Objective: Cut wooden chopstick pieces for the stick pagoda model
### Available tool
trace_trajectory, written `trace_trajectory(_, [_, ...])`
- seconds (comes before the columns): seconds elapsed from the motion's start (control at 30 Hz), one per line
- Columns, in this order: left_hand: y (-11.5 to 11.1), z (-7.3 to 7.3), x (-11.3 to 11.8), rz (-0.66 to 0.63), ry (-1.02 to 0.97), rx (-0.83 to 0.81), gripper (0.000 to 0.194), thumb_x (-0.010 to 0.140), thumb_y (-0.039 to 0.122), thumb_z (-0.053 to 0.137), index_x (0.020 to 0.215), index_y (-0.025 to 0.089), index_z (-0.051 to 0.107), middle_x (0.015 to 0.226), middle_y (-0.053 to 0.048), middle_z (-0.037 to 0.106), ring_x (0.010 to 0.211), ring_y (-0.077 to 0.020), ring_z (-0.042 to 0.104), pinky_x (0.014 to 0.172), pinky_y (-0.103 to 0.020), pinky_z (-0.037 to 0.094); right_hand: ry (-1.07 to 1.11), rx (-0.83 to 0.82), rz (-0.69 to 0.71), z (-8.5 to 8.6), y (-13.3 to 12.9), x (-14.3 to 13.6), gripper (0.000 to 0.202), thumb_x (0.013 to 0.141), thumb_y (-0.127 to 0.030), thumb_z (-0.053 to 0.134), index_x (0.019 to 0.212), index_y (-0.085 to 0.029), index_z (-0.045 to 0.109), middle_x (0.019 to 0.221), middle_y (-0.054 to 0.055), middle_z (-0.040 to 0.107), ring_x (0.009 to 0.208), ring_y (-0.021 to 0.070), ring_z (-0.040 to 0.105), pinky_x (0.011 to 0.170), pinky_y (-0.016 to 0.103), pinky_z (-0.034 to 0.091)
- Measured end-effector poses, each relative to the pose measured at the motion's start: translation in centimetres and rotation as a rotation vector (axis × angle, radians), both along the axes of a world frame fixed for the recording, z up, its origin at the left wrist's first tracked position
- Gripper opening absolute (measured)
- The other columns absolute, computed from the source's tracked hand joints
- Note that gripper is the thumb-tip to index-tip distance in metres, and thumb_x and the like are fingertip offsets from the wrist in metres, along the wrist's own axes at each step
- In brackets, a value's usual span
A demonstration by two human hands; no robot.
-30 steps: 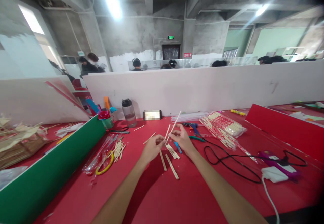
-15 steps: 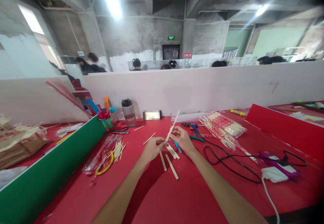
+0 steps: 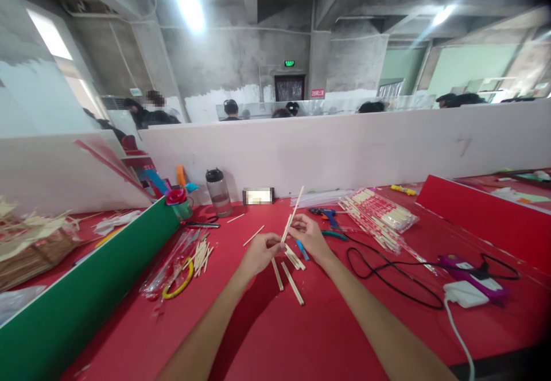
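Observation:
Above the middle of the red table, my left hand (image 3: 263,251) and my right hand (image 3: 307,236) meet around a few thin wooden sticks (image 3: 296,206). The sticks tilt up and away, one reaching farther than the rest. Both hands are closed, thumbs and fingers pinching near the lower ends; the exact number held is hard to make out. Below them, joined pairs of sticks (image 3: 293,284) lie on the table, with more short sticks (image 3: 296,259) just under my right hand. A small blue piece (image 3: 302,250) lies beside these.
Left are a pile of cut sticks (image 3: 201,257), a yellow ring-shaped handle (image 3: 178,286) and a green divider (image 3: 99,280). Behind stand a bottle (image 3: 218,194) and a phone (image 3: 258,196). Right lie a glue gun (image 3: 329,216), bagged sticks (image 3: 379,214), a black cable (image 3: 387,289) and a purple power strip (image 3: 473,280).
Both hands stay almost where they were, still pinching the sticks. The long stick's upper end has shifted very slightly left.

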State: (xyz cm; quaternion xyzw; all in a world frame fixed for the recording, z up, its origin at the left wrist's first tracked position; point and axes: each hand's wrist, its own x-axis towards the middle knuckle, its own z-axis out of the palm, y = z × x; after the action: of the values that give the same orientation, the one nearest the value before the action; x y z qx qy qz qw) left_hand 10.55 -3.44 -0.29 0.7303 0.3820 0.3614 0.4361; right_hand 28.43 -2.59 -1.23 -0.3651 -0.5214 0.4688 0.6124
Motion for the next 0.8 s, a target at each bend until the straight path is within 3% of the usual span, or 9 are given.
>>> trace_trajectory(0.4, [0.1, 0.0, -0.2, -0.044, 0.027, -0.014, 0.027, 0.080, 0.040, 0.063, 0.079, 0.013, 0.068, 0.072, -0.005, 0.068, 0.068, -0.0168, 0.063, 0.067, -0.027, 0.048, 0.123, -0.067, -0.004, 0.7, 0.0, 0.4, 0.036, 0.069, -0.045, 0.075, 0.092, -0.020, 0.063, 0.080, 0.002, 0.066, 0.071, 0.0165, 0.063, 0.064, 0.030, 0.057])
trace_trajectory(0.67, [0.7, -0.1, -1.4, -0.005, 0.212, 0.099, 0.032, 0.080, 0.042, 0.058, 0.078, 0.013, 0.072, 0.069, -0.004, 0.068, 0.066, -0.0170, 0.059, 0.064, -0.027, 0.045, 0.214, -0.069, -0.151, 1.6, 0.3, 2.2, 0.039, 0.067, -0.046, 0.077, 0.090, -0.019, 0.059, 0.072, -0.002, 0.060, 0.063, 0.0123, 0.059, 0.051, 0.021, 0.050])
trace_trajectory(0.8, [1.5, 0.0, -2.8, 0.036, 0.266, 0.166, 0.032, 0.080, 0.042, 0.057, 0.076, 0.014, 0.072, 0.066, -0.001, 0.065, 0.062, -0.0152, 0.055, 0.060, -0.025, 0.041, 0.215, -0.025, -0.182, 1.5, 0.5, 3.1, 0.034, 0.067, -0.045, 0.078, 0.082, -0.020, 0.060, 0.069, -0.003, 0.059, 0.058, 0.0104, 0.056, 0.054, 0.022, 0.051])
